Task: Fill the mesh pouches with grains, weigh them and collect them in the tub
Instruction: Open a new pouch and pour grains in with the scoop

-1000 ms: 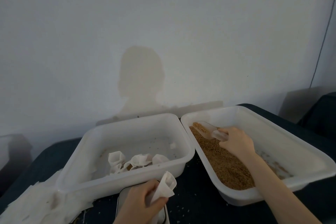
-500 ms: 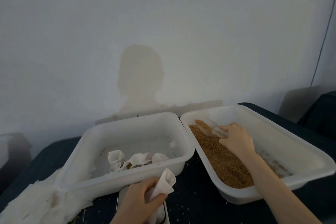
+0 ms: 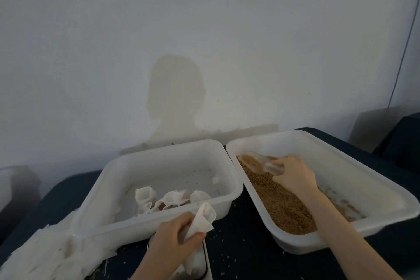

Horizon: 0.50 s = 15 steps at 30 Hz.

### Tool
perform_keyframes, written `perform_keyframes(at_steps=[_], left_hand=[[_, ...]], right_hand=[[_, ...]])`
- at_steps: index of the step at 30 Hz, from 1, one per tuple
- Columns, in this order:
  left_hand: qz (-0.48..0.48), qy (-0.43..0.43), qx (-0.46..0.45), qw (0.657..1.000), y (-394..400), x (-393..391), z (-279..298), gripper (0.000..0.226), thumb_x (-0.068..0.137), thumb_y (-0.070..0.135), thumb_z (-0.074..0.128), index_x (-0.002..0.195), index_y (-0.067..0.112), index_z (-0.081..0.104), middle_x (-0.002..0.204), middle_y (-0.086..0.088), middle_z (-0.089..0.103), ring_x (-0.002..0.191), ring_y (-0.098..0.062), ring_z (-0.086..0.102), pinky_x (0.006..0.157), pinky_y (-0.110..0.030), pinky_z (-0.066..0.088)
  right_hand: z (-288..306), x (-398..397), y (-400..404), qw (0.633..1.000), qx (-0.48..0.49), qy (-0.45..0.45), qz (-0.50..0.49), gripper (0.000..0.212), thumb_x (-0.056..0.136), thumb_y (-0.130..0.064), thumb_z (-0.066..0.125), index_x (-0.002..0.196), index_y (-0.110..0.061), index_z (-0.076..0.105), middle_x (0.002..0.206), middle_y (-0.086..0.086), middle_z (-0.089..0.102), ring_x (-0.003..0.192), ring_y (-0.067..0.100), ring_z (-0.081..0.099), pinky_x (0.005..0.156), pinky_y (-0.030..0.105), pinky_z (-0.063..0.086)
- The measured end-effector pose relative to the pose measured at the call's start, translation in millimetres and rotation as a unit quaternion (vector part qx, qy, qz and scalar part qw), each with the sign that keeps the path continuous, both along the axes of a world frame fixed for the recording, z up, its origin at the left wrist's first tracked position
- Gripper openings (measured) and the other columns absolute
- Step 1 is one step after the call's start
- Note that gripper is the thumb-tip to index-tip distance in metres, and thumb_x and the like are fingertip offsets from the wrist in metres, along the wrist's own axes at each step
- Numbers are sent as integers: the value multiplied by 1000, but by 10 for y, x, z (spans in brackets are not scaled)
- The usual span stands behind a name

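Right hand [image 3: 293, 176] is gripping one clear scoop [image 3: 261, 161], its long axis pointing up-left into the grains [image 3: 281, 202] in the right tub [image 3: 341, 166] | left hand [image 3: 175, 243] is pinching one empty mesh pouch [image 3: 203, 219], mouth upward, over the scale [image 3: 200, 263] | about three filled pouches [image 3: 168, 199] are lying in the left tub [image 3: 159, 166] | two tubs.

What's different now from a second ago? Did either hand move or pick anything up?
Hardly anything. The right hand has tilted the clear scoop a little where it digs into the grains, keeping its grip. The left hand still holds the same empty mesh pouch above the scale. Nothing was picked up or let go. Both tubs and the filled pouches stayed put.
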<state>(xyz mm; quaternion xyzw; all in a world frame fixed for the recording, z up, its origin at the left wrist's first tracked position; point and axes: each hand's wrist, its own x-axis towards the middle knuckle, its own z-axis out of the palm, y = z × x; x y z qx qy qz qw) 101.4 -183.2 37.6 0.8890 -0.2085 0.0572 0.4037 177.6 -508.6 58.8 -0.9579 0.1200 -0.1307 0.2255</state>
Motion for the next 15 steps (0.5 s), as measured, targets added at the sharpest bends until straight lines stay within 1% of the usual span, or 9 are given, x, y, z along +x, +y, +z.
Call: perform_keyframes(at_steps=[3, 5, 6, 8, 10, 13, 15], left_hand=[[-3, 0, -4, 1000, 12, 6, 9, 8, 82, 30, 70, 77, 29, 63, 68, 8, 59, 63, -1, 50, 62, -15, 38], [-4, 0, -2, 1000, 13, 8, 7, 8, 82, 30, 70, 78, 31, 63, 70, 12, 60, 65, -2, 52, 62, -15, 39], [-2, -1, -1, 1000, 13, 10, 5, 7, 82, 30, 70, 79, 31, 63, 72, 11, 61, 66, -3, 53, 63, -15, 40], [3, -2, 0, 1000, 15, 15, -1, 7, 82, 32, 69, 79, 30, 63, 74, 5, 62, 66, -6, 53, 63, -17, 40], [7, 1, 1, 1000, 21, 19, -12, 7, 82, 32, 69, 80, 29, 63, 75, 2, 63, 68, -10, 55, 64, -18, 41], [7, 9, 1, 1000, 30, 18, -27, 6, 83, 33, 69, 82, 29, 64, 75, 4, 65, 71, -10, 58, 66, -20, 44], [8, 15, 4, 1000, 44, 23, -35, 7, 83, 34, 69, 85, 29, 64, 77, 5, 66, 74, -11, 59, 69, -22, 46]], right_hand=[[-4, 6, -9, 1000, 7, -5, 0, 46, 82, -24, 68, 126, -34, 59, 106, -9, 50, 82, 9, 53, 59, 22, 43], [-7, 7, -18, 1000, 4, 12, 10, 44, 82, -23, 69, 125, -34, 60, 111, -8, 54, 85, 10, 53, 65, 25, 46], [-8, 7, -20, 1000, -3, 24, 15, 44, 82, -23, 69, 125, -34, 61, 114, -8, 55, 86, 10, 52, 66, 25, 46], [-9, 8, -25, 1000, 1, 18, 10, 44, 82, -23, 68, 124, -34, 60, 113, -8, 54, 83, 10, 53, 61, 23, 42], [-10, 13, -30, 1000, 17, -6, -1, 45, 82, -23, 68, 125, -34, 60, 108, -7, 51, 78, 10, 53, 54, 22, 39], [-2, 18, -34, 1000, 11, -3, 4, 44, 81, -21, 67, 123, -34, 61, 103, -9, 49, 80, 9, 53, 58, 22, 42], [7, 27, -49, 999, 32, -19, -9, 42, 80, -21, 66, 120, -35, 63, 99, -10, 50, 74, 8, 53, 52, 21, 39]])
